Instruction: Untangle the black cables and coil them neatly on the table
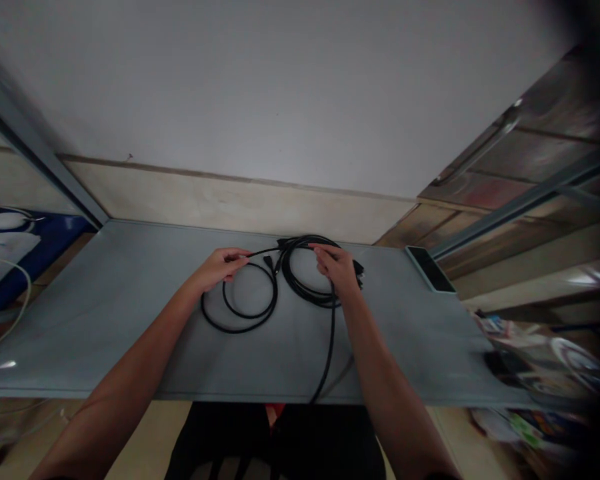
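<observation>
A black cable [267, 251] runs between my two hands above the grey shelf. My left hand [223, 264] pinches it at the left, where the cable curves down into loose loops lying on the surface. Farther right, my right hand [334, 264] grips the same cable between thumb and fingers. From there a length drops toward me and over the front edge. Behind and partly under my right hand lies a coiled bundle of black cable [300, 288]. A dark connector [269, 261] shows between the loops and the bundle.
The grey metal shelf [130, 300] has upright posts at both sides and a pale wall behind. A phone-like dark slab with a light rim [431, 269] lies at its right end. Assorted items [540, 360] crowd the right; a blue surface [65, 233] stands left.
</observation>
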Demonstrator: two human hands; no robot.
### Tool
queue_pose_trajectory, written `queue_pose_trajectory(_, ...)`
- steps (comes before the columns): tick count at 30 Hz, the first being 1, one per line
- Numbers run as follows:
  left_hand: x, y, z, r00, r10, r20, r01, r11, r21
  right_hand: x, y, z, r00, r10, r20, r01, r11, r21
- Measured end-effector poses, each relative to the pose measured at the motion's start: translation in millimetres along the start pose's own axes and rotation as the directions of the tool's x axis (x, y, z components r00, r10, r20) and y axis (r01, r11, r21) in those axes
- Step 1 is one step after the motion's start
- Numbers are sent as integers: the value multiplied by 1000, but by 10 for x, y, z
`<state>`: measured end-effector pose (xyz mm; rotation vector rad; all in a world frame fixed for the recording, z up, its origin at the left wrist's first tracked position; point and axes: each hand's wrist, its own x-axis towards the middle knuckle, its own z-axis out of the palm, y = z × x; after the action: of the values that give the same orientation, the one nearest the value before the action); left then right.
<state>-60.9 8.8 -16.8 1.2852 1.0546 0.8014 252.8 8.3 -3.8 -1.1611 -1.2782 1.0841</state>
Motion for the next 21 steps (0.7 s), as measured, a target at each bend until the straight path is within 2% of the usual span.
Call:
queue_pose_trajectory(2, -4, 4, -11, 999, 3, 38, -2, 1000, -18, 51, 5, -78, 986, -71, -150, 68, 997, -20)
queue_pose_trajectory(5, 12, -14, -16, 997, 32, 70, -35, 998, 49, 107, 13, -166, 932, -169, -321, 166, 985, -36)
queue_pose_trajectory(8, 42, -45, 16, 988, 120, 101, -138, 970, 202, 141, 10, -253, 855, -223, -468, 244, 970, -17)
queue_pose_trajectory(11, 63, -52, 71, 972, 201, 125, -233, 905, 355, 167, 6, -362, 754, -236, -612, 273, 961, -34)
queue_pose_trajectory(13, 66, -39, 94, 964, 237, 121, -266, 852, 451, 185, 14, -433, 695, -234, -680, 272, 961, -52)
queue_pose_trajectory(16, 59, -16, 80, 954, 295, 56, -271, 768, 581, 210, 46, -518, 617, -237, -750, 272, 959, -79)
queue_pose_trajectory(19, 50, -10, 38, 946, 323, -18, -251, 767, 591, 226, 85, -579, 536, -272, -800, 287, 949, -130)
queue_pose_trajectory(21, 45, -9, 20, 944, 329, -25, -260, 789, 557, 229, 100, -612, 482, -305, -822, 306, 937, -168)
